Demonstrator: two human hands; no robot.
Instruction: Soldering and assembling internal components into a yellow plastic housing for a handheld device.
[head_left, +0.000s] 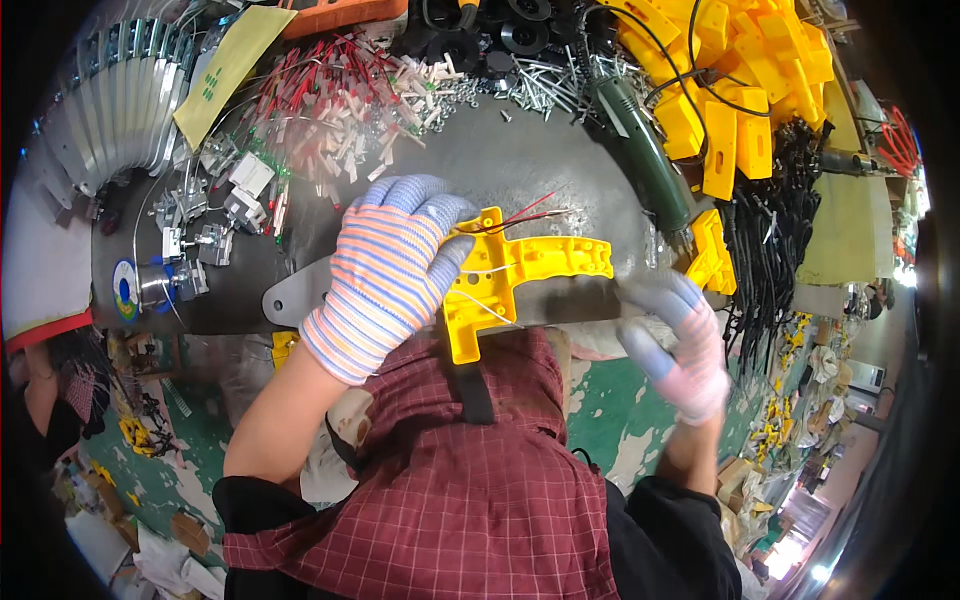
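Observation:
A yellow plastic tool housing half (500, 265), its ribbed inside facing up, lies at the near edge of the dark worktable. Red and dark wires and white leads show in it. My left hand (395, 260), in a striped glove with grey fingers, grips the housing's left side between thumb and fingers. To the right of the housing's handle is my right hand (680, 345), gloved too and blurred by motion. Its thumb and fingers are apart, with nothing visible between them. A grey metal plate with a hole (290, 295) sticks out left of my left wrist.
A green power screwdriver (640, 150) lies at the right, beside piled yellow housings (740, 60) and black cables (765, 240). Screws (550, 85), red-wired parts (320, 110) and black discs (525, 38) cover the back. Metal switch parts (200, 215) and a wire spool (145, 288) lie left.

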